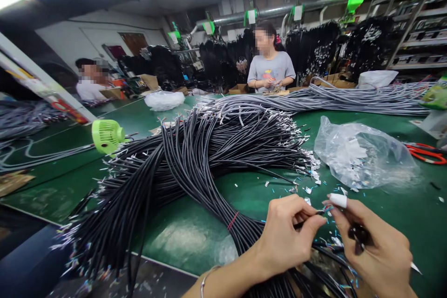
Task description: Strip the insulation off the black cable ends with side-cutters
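Observation:
My left hand (288, 230) is closed, pinching the end of a black cable (319, 213) between thumb and forefinger. Thin coloured wires (327, 208) stick out of that end. Thumb and forefinger of my right hand (379, 237) meet at these wires; a white cover (338, 200) wraps one fingertip. Tucked in the right palm is a dark tool (359, 236), its kind hidden by the fingers, and a pale pointed tip (416, 268) shows behind the hand. Beneath my forearm runs a bundle of black cables (213, 191), tied with a red band (233, 220).
More black cables (251, 144) are heaped ahead on the green table (188, 237), with grey cables (366, 98) behind. A clear plastic bag (363, 153) of scraps, orange-handled scissors (424, 152) and a green fan (108, 136) stand around. A person (271, 67) works across the table.

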Tool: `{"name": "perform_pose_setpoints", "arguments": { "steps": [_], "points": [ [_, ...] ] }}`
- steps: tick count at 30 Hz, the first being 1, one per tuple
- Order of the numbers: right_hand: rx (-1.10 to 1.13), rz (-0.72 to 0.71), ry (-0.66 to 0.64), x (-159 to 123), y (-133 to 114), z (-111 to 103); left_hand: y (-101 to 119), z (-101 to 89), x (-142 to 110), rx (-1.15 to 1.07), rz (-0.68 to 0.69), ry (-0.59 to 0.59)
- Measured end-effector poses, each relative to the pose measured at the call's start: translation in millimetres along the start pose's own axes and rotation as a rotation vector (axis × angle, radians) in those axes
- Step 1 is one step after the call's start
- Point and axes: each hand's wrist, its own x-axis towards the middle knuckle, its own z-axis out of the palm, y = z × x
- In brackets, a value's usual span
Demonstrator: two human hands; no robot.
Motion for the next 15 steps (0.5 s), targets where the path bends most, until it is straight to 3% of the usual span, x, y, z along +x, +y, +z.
{"name": "perform_pose_setpoints", "arguments": {
  "steps": [4,9,12,15],
  "points": [
    [0.386,0.342,-0.164,8.2,2.1,0.6,-2.2,1.0,-0.4,-0.021,-0.003,0.022],
    [0.816,0.744,-0.348,17.1,-0.1,-0.1,-1.5,-2.6,1.8,-0.094,-0.035,-0.124],
    [0.666,0.673,-0.238,15.3,-4.7,-1.3,-2.6,-3.7,3.3,-0.248,-0.159,-0.162],
    [0.376,0.336,-0.049,8.9,-6.2,-4.3,-3.7,-3.5,4.4,-0.337,-0.256,-0.165]
  ]
}}
